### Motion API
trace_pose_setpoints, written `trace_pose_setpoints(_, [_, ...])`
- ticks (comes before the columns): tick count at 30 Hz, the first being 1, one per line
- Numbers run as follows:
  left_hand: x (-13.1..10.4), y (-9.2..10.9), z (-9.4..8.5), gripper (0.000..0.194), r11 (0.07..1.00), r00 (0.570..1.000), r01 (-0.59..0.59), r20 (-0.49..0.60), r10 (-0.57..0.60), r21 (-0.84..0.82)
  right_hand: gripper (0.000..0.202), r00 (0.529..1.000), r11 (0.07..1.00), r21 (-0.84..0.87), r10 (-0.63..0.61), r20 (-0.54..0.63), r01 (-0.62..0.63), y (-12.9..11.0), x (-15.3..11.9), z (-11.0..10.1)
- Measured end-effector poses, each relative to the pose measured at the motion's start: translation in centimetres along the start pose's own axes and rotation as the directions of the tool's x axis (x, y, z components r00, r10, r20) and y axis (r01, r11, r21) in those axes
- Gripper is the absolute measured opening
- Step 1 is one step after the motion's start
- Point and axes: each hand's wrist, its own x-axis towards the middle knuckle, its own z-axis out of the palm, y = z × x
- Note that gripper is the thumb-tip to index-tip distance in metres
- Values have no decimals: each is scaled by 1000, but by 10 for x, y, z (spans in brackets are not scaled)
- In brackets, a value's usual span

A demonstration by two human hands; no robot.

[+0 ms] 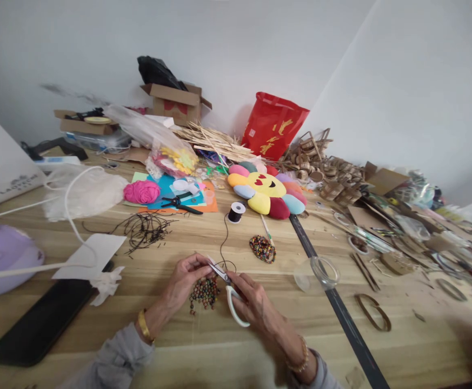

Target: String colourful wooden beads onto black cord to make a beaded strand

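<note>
In my right hand (256, 302) is a pair of scissors (232, 307) with white handles, its blades pointing up and left toward the other hand. My left hand (185, 278) has its fingers pinched at the blade tips, around the end of a black cord (224, 237). That cord runs up to a white spool (236, 212) wound with black. Loose multicoloured beads (204, 296) lie in a small pile just below my hands. A strung bundle of similar beads (262, 249) sits farther off to the right.
Tangled black cord pieces (144, 232) lie at left, near a black phone-like slab (43, 324) and a purple appliance (8, 259). Behind stand a flower cushion (266, 186) and pink yarn (141, 192). A clear round container (317, 273) and a dark strip (341, 313) are at right.
</note>
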Motion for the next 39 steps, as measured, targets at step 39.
trace_pose_setpoints(39, [5, 6, -10, 27, 971, 997, 76, 51, -66, -227, 31, 972, 794, -562, 207, -111, -233, 23, -47, -7])
